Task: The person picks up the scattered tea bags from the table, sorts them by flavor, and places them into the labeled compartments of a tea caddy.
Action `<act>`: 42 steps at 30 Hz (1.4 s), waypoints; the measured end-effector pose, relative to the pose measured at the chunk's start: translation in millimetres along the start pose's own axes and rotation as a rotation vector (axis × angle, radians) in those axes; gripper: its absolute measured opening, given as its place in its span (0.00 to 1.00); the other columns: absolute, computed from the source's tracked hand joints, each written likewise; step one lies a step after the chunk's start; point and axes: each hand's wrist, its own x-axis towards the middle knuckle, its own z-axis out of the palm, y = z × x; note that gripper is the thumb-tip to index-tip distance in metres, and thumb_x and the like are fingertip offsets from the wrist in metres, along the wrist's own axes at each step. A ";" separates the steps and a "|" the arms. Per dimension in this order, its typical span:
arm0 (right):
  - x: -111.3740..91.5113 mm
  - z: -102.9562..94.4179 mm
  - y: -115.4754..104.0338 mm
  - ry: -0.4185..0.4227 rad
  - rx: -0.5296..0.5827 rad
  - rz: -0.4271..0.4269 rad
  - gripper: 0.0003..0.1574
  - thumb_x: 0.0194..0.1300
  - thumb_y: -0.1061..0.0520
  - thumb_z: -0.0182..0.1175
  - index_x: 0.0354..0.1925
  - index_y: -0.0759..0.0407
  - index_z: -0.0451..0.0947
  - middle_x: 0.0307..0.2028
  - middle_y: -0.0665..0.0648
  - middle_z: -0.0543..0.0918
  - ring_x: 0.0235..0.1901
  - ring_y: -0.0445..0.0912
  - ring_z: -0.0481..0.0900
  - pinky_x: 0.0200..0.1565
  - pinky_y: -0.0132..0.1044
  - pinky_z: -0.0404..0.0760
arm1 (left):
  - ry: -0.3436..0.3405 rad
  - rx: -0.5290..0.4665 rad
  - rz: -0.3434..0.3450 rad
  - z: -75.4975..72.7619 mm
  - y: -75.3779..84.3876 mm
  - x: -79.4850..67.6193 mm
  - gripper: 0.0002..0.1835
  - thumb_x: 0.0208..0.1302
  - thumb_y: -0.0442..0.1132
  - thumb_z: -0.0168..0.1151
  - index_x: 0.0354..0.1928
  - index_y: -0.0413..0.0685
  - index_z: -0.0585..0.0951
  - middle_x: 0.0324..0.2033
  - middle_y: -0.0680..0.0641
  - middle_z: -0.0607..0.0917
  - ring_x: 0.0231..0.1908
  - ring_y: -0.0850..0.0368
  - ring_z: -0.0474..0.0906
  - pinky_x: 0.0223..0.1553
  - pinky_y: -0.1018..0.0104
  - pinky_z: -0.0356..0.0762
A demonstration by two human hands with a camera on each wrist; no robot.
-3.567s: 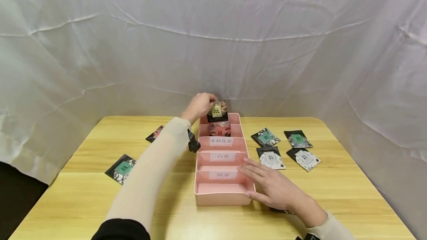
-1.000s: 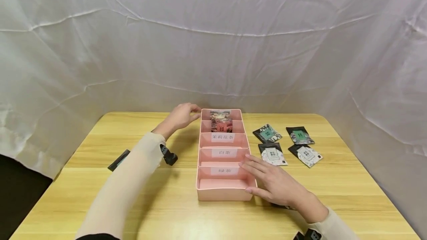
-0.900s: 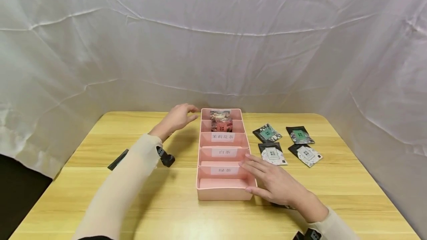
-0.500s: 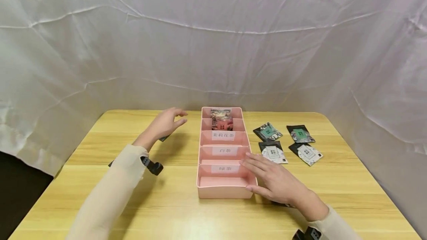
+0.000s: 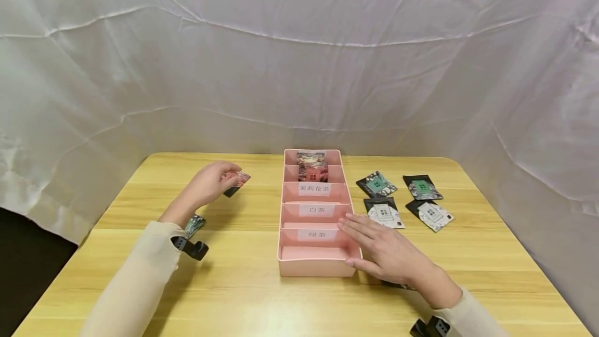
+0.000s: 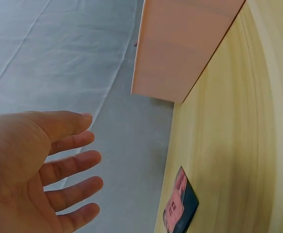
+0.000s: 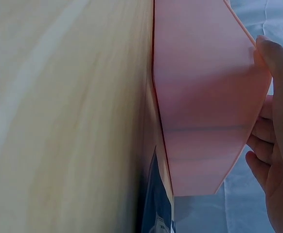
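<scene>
In the head view my left hand (image 5: 210, 183) hangs over the left of the table, overlapping a red-labelled tea sachet (image 5: 237, 182). The left wrist view shows that hand's fingers (image 6: 73, 167) loosely bent with nothing between them, the sachet (image 6: 180, 204) lying apart on the wood. A long pink divided box (image 5: 318, 268) with paper labels stands mid-table. My right hand (image 5: 386, 251) rests on its near right edge, fingers extended over the rim. At the box's far end, a red-labelled sachet (image 5: 313, 175) stands in front of another sachet (image 5: 311, 158).
Right of the box lie two green-labelled sachets (image 5: 377, 185) (image 5: 422, 188) and two white-labelled sachets (image 5: 383, 214) (image 5: 430, 215). Another sachet (image 5: 398, 285) is partly hidden beneath my right hand. A green sachet (image 5: 194, 225) shows beside my left wrist. A grey-white cloth (image 5: 299, 66) hangs behind the table.
Earlier my left hand held a yellow-labelled sachet over the far compartment. It let go, withdrew left and came down near the red sachet. My right hand has stayed at the box's rim.
</scene>
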 end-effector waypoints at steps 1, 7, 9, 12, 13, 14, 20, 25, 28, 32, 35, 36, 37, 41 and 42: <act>0.1 0.0 0.1 0.001 -0.002 -0.002 0.43 0.71 0.33 0.49 0.72 0.58 0.63 0.69 0.59 0.67 0.68 0.53 0.64 0.66 0.49 0.66 | 0.001 0.000 0.000 -0.3 -1.5 -2.6 0.18 0.71 0.44 0.57 0.55 0.38 0.81 0.51 0.36 0.82 0.54 0.38 0.76 0.56 0.42 0.71; 0.6 -0.3 0.4 0.000 -0.010 -0.010 0.43 0.71 0.33 0.49 0.71 0.59 0.64 0.69 0.59 0.67 0.68 0.53 0.64 0.66 0.48 0.65 | -0.011 0.005 -0.028 -2.5 -9.2 -19.8 0.20 0.72 0.46 0.57 0.58 0.41 0.79 0.55 0.35 0.79 0.58 0.36 0.72 0.59 0.39 0.68; 0.8 -0.4 0.2 -0.005 -0.012 -0.008 0.43 0.71 0.33 0.49 0.71 0.59 0.64 0.69 0.58 0.67 0.68 0.53 0.64 0.67 0.48 0.64 | -0.019 0.007 -0.044 -2.7 -11.5 -25.4 0.20 0.72 0.44 0.57 0.59 0.39 0.78 0.56 0.34 0.79 0.59 0.35 0.71 0.60 0.38 0.67; 0.8 -0.6 0.0 -0.015 -0.011 -0.001 0.43 0.71 0.33 0.49 0.72 0.58 0.63 0.70 0.58 0.66 0.69 0.53 0.63 0.67 0.48 0.63 | -0.034 0.010 -0.063 -3.0 -14.5 -33.3 0.22 0.72 0.44 0.58 0.60 0.37 0.77 0.57 0.34 0.78 0.60 0.34 0.70 0.61 0.38 0.65; 0.8 -0.6 0.0 -0.016 -0.010 0.001 0.43 0.71 0.33 0.49 0.72 0.58 0.63 0.70 0.58 0.66 0.69 0.53 0.63 0.67 0.48 0.63 | -0.037 0.011 -0.069 -3.1 -15.4 -35.8 0.23 0.72 0.45 0.58 0.60 0.36 0.77 0.57 0.34 0.78 0.60 0.34 0.70 0.61 0.38 0.65; 0.8 -0.5 -0.1 -0.017 -0.010 0.002 0.43 0.71 0.33 0.49 0.72 0.58 0.63 0.70 0.58 0.66 0.69 0.53 0.63 0.67 0.48 0.63 | -0.039 0.014 -0.077 -3.1 -16.3 -38.2 0.23 0.72 0.45 0.58 0.60 0.35 0.76 0.57 0.33 0.78 0.60 0.33 0.70 0.62 0.37 0.65; 0.3 0.4 0.2 -0.008 -0.002 0.005 0.43 0.71 0.34 0.50 0.72 0.57 0.62 0.70 0.58 0.66 0.69 0.53 0.63 0.66 0.49 0.64 | -0.038 0.037 -0.112 -3.4 -21.7 -50.4 0.23 0.71 0.46 0.58 0.60 0.38 0.76 0.59 0.32 0.76 0.60 0.32 0.69 0.60 0.36 0.65; 0.2 1.0 -0.3 -0.006 0.004 0.008 0.43 0.71 0.34 0.50 0.72 0.57 0.62 0.70 0.58 0.66 0.69 0.53 0.63 0.66 0.49 0.65 | -0.035 0.052 -0.122 -3.0 -28.1 -61.2 0.24 0.71 0.47 0.58 0.61 0.36 0.76 0.58 0.32 0.76 0.60 0.32 0.69 0.60 0.36 0.66; 0.2 1.4 -0.4 -0.005 0.006 0.008 0.43 0.71 0.34 0.50 0.72 0.57 0.62 0.70 0.58 0.66 0.69 0.53 0.63 0.66 0.49 0.65 | -0.038 0.049 -0.138 -2.6 -32.9 -68.4 0.25 0.71 0.47 0.58 0.62 0.36 0.75 0.59 0.31 0.75 0.60 0.31 0.68 0.59 0.35 0.66; -0.1 1.4 -0.4 -0.008 0.006 0.011 0.43 0.71 0.34 0.50 0.72 0.57 0.62 0.70 0.58 0.66 0.69 0.53 0.63 0.67 0.49 0.64 | -0.034 0.039 -0.146 -1.3 -39.2 -76.7 0.24 0.71 0.44 0.59 0.62 0.36 0.75 0.59 0.31 0.75 0.60 0.30 0.68 0.59 0.34 0.66; -0.3 1.1 -0.3 -0.011 0.005 0.013 0.43 0.71 0.33 0.50 0.72 0.57 0.62 0.70 0.58 0.67 0.69 0.53 0.63 0.67 0.49 0.64 | -0.032 0.036 -0.154 -0.4 -43.7 -81.4 0.24 0.71 0.45 0.59 0.62 0.36 0.75 0.59 0.30 0.75 0.59 0.30 0.68 0.58 0.34 0.66; -0.3 0.9 -0.4 -0.012 0.005 0.014 0.43 0.71 0.33 0.51 0.72 0.57 0.62 0.69 0.58 0.67 0.69 0.53 0.63 0.67 0.49 0.63 | -0.033 0.034 -0.158 -0.2 -44.9 -82.8 0.25 0.71 0.45 0.59 0.62 0.36 0.75 0.59 0.30 0.74 0.59 0.29 0.68 0.58 0.34 0.66; -0.4 0.7 -0.5 -0.014 0.004 0.015 0.43 0.70 0.33 0.51 0.72 0.57 0.62 0.69 0.58 0.67 0.69 0.53 0.63 0.67 0.49 0.63 | -0.034 0.033 -0.162 -0.1 -46.2 -84.1 0.25 0.71 0.45 0.59 0.62 0.36 0.74 0.59 0.30 0.74 0.59 0.29 0.68 0.58 0.34 0.66; 0.0 -0.2 -0.8 -0.019 0.001 0.019 0.43 0.70 0.33 0.51 0.72 0.57 0.62 0.70 0.58 0.67 0.69 0.53 0.63 0.67 0.48 0.63 | -0.046 0.020 -0.178 -0.6 -50.4 -88.2 0.26 0.71 0.46 0.59 0.63 0.35 0.73 0.60 0.29 0.73 0.60 0.28 0.66 0.58 0.33 0.64; 0.2 -0.3 -0.8 -0.019 0.001 0.020 0.43 0.70 0.33 0.51 0.72 0.57 0.62 0.70 0.58 0.67 0.69 0.53 0.62 0.67 0.48 0.63 | -0.050 0.018 -0.182 -0.7 -51.2 -88.9 0.26 0.70 0.45 0.59 0.63 0.35 0.73 0.60 0.28 0.72 0.60 0.28 0.66 0.59 0.32 0.64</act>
